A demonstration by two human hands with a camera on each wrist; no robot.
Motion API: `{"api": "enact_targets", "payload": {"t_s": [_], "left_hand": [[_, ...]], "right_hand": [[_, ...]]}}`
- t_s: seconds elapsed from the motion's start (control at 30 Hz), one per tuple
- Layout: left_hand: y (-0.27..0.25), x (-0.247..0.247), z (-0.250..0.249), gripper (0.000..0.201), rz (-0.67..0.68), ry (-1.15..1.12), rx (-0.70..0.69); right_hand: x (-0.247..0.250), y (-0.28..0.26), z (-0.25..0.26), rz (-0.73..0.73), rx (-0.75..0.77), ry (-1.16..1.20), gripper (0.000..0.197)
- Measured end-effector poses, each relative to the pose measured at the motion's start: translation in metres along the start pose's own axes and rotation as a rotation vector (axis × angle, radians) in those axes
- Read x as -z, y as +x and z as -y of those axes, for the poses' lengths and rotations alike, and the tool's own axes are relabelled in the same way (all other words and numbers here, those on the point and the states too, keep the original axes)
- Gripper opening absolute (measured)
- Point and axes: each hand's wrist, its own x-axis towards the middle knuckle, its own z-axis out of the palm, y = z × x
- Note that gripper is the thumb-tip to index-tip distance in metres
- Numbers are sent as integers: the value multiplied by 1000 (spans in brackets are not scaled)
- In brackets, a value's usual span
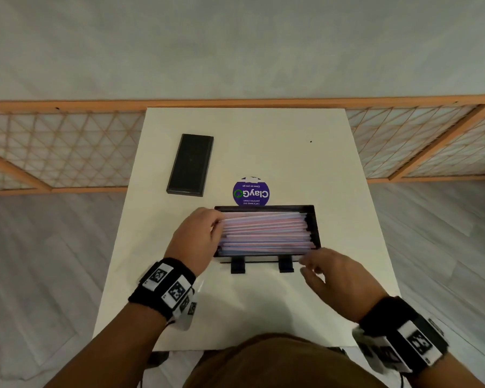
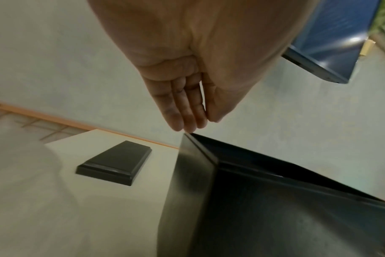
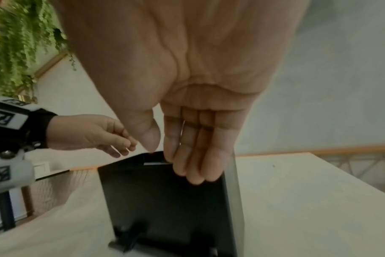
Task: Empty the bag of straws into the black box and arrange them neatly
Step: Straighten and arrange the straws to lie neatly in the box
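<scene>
The black box [image 1: 315, 225] lies open mid-table, filled with pink, blue and white straws [image 1: 263, 231] lying lengthwise, a few slightly askew. My left hand [image 1: 217, 226] is at the box's left end, its straight fingers touching the straw ends. In the left wrist view the left hand [image 2: 198, 124] hovers flat over the corner of the box [image 2: 231, 200]. My right hand [image 1: 310, 266] sits by the front right corner, fingers relaxed and holding nothing. In the right wrist view the right hand [image 3: 171, 161] reaches over the box wall [image 3: 165, 200]. The bag is not clearly visible.
The box's black lid [image 1: 191, 165] lies flat at the back left of the white table [image 1: 319, 163]. A round purple sticker [image 1: 251, 193] sits just behind the box. Two black brackets [image 1: 237, 266] stick out from the box's front. A wooden lattice screen [image 1: 67, 147] stands beyond the table.
</scene>
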Motion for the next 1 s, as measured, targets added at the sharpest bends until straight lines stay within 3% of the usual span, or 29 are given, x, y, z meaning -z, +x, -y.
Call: {"api": "enact_targets", "payload": {"t_s": [0.17,0.33,0.43,0.53,0.7,0.77,0.9,1.0], "left_hand": [[-21,3,28,19,23,-87,101],[-38,-11,32,22,48,-211,107],[-43,-15,29,25,-21,-197,99],[-44,-14,13,26,-57,-177,44],[-33,-27,-19,47,108,-253,124],[-24,-35,-27,64,156,-256,194],[-9,-50,-40,96,247,-367,395],[2,-55,-39,92,257,-472,477]], "right_hand": [[-41,-31,-19,415,-142,-88,41],[-65,-38,-19,550,-201,-130,47],[-62,-35,-11,510,-186,-127,44],[-42,-27,5,361,-156,-101,37],[-2,-1,30,-100,-111,-2,22],[7,15,31,-199,-107,2,29],[4,41,21,14,-232,-120,31],[-6,46,18,66,-276,-164,27]]}}
